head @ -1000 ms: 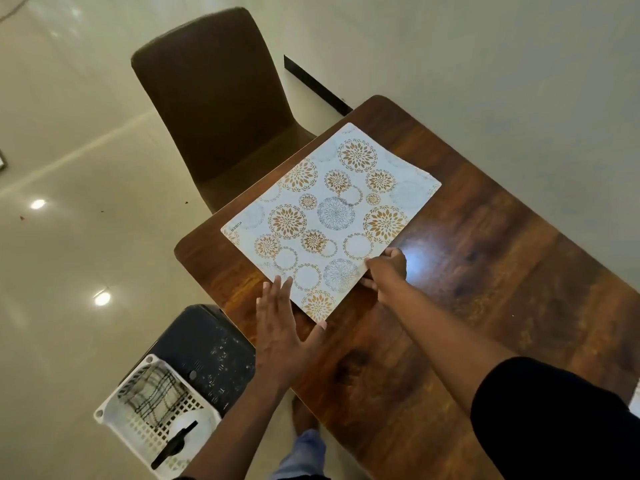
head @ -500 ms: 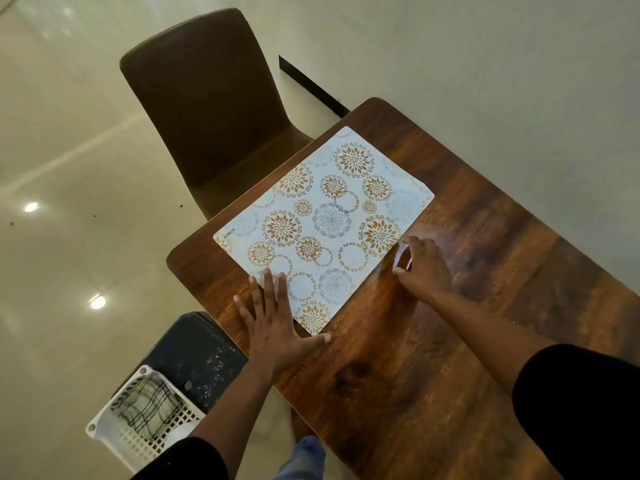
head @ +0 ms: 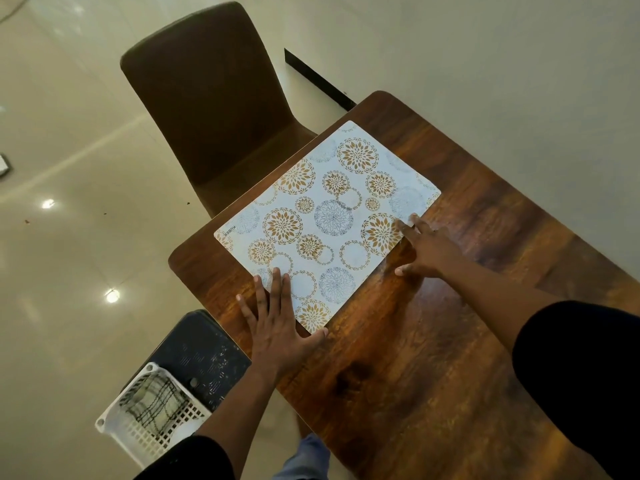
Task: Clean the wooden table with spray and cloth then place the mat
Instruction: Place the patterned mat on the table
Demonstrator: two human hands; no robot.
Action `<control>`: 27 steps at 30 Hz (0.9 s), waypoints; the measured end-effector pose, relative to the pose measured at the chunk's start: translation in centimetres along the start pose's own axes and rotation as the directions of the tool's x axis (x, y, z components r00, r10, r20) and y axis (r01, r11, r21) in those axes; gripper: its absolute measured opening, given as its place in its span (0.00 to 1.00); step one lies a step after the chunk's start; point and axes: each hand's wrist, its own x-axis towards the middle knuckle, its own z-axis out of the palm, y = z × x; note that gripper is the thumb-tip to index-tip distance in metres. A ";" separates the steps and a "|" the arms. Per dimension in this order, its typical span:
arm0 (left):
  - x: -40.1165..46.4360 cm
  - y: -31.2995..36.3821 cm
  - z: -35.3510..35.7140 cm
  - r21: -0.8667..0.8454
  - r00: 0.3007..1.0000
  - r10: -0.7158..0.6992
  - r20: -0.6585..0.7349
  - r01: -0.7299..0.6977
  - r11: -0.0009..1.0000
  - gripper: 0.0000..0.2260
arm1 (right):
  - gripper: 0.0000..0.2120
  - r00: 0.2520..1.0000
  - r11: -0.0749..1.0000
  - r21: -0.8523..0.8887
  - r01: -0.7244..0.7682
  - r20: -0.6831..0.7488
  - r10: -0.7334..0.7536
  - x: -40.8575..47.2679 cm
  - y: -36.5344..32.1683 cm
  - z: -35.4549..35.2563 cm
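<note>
Placemat (head: 329,223) down flat at the near end of the wooden table (head: 450,341), patterned side up, set at a slant to the table edge, just in front of the brown chair (head: 207,109). Left hand (head: 277,327) spread flat, fingers on the mat's near corner, gripping nothing. Right hand (head: 427,251) open too, fingertips pressing the mat's right edge, palm on the wood. Tabletop glossy, no spray or cloth on it. Checked cloth (head: 156,400) lying in the white basket (head: 104,422) on the floor. Cleaning looks finished, by that. Only squaring and smoothing the mat left, probably.
</note>
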 end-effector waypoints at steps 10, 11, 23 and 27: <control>0.2 0.2 -0.1 -0.012 1.000 -0.023 0.006 0.023 1.000 0.57 | 0.58 1.000 1.000 -0.014 0.002 0.021 -0.002 0.5 0.2 0.1; 0.2 0.3 -0.1 -0.008 1.000 -0.026 0.017 0.027 1.000 0.57 | 0.58 1.000 1.000 -0.024 -0.003 0.023 0.004 0.4 0.1 0.0; 0.4 0.3 -0.2 0.001 0.998 -0.042 0.046 0.042 0.999 0.56 | 0.59 0.997 0.999 -0.026 -0.028 0.076 0.030 0.8 -0.4 -0.3; 0.4 0.1 0.0 0.000 0.998 -0.037 0.048 0.037 0.999 0.55 | 0.59 0.997 0.999 -0.016 -0.030 0.076 0.031 1.0 -0.3 -0.1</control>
